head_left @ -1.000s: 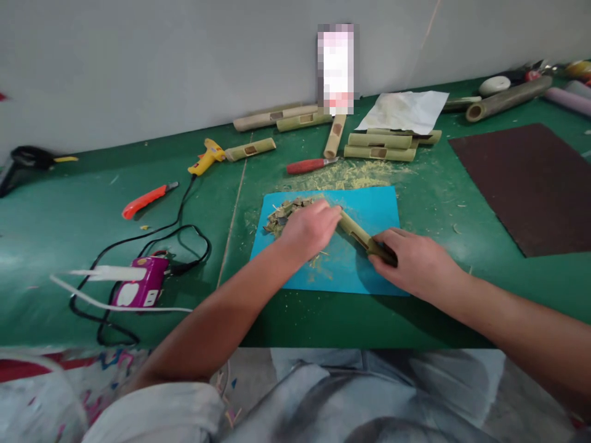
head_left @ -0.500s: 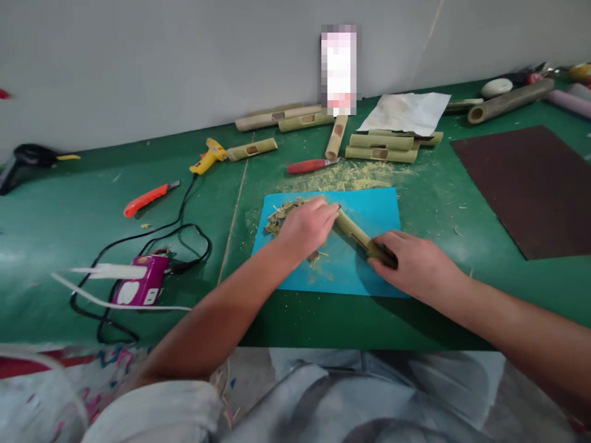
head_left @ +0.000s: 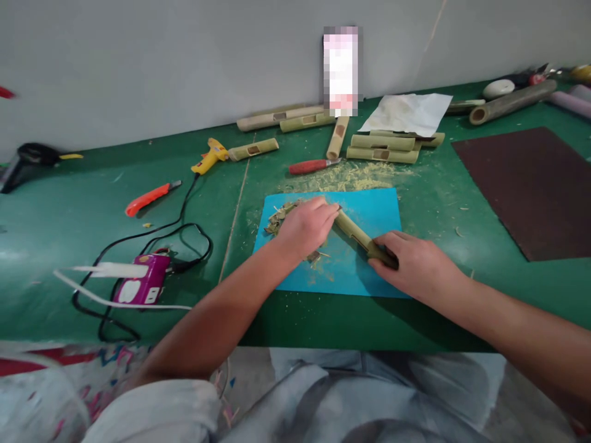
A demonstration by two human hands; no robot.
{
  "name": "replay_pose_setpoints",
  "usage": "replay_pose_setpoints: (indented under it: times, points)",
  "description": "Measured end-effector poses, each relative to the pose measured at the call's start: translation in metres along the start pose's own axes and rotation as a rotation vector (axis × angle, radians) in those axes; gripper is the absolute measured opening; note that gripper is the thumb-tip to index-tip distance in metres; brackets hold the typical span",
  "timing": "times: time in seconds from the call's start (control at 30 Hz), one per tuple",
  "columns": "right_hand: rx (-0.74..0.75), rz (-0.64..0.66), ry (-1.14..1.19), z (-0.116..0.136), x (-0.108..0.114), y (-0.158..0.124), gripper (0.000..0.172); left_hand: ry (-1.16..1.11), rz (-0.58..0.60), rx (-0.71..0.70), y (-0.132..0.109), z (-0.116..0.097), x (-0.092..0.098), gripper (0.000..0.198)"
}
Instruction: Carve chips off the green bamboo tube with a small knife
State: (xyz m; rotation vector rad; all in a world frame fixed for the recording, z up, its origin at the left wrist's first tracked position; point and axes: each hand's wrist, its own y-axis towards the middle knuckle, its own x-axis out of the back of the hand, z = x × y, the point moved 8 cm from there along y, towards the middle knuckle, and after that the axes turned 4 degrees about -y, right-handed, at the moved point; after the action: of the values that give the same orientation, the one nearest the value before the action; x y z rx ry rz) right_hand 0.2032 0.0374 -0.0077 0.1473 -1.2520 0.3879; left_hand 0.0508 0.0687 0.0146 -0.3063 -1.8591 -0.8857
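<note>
A green bamboo tube (head_left: pixel 351 230) with a rectangular slot cut in its side lies slantwise over a blue sheet (head_left: pixel 295 280). Its near end is in my right hand (head_left: pixel 415 264), thumb below and fingers over the top. My left hand (head_left: pixel 307 229) is closed at the far end, fingertips pressed together against the tube; a small dark bit shows by them, too small to name. Dry leaf scraps (head_left: pixel 276 220) are heaped beside and partly behind my left hand. Smaller crumbs are scattered on the sheet below it.
Behind the sheet lie a red-handled knife (head_left: pixel 308 167) and several slotted bamboo tubes (head_left: pixel 383 155). On the left are a yellow glue gun (head_left: pixel 210 159), an orange cutter (head_left: pixel 148 199) and a purple power adapter (head_left: pixel 143 280) with cords. A dark brown board (head_left: pixel 530 191) lies at right.
Both hands keep their grip on the bamboo tube with hardly any movement. The whole view has shifted very slightly.
</note>
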Motion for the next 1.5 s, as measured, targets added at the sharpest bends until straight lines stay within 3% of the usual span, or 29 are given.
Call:
replay_pose_setpoints:
  times: [0.13,0.27,0.4,0.53,0.67,0.8,0.93,1.03,1.2,1.3,1.5]
  points:
    - [0.008,0.019,-0.006,0.001,-0.001,0.0,0.016,-0.071,0.101,-0.061,-0.001,-0.008,-0.008,0.039]
    - [-0.006,0.014,0.003,0.0,-0.001,-0.001,0.019,0.014,0.014,0.019,-0.002,0.002,-0.001,0.038]
    - [-0.006,0.038,0.004,0.0,-0.003,-0.001,0.017,-0.016,0.099,-0.052,-0.004,-0.003,-0.01,0.039]
    - [-0.014,0.012,0.009,-0.001,-0.002,0.0,0.018,0.022,0.038,0.025,-0.002,0.002,-0.004,0.042]
    - [-0.015,0.02,0.0,0.0,-0.001,0.0,0.015,-0.042,0.124,-0.053,-0.001,-0.007,-0.009,0.038]
    - [-0.016,0.002,0.001,0.0,0.0,0.0,0.018,-0.002,0.035,0.012,-0.001,0.0,-0.002,0.041]
    - [-0.015,0.028,-0.008,0.0,-0.004,0.0,0.016,-0.076,0.125,-0.08,-0.004,-0.01,-0.009,0.04]
    - [-0.016,0.011,0.008,-0.001,-0.003,0.0,0.018,0.014,0.024,-0.03,-0.004,-0.005,0.0,0.041]
    - [0.004,0.015,0.009,0.0,-0.003,-0.001,0.014,-0.003,0.109,-0.105,-0.005,-0.009,-0.004,0.039]
    - [-0.001,0.007,0.015,-0.001,-0.002,-0.001,0.018,0.041,0.032,-0.045,-0.003,-0.002,0.005,0.039]
    - [-0.01,0.023,0.032,-0.002,-0.003,-0.001,0.018,0.03,0.136,0.001,-0.003,0.003,0.001,0.034]
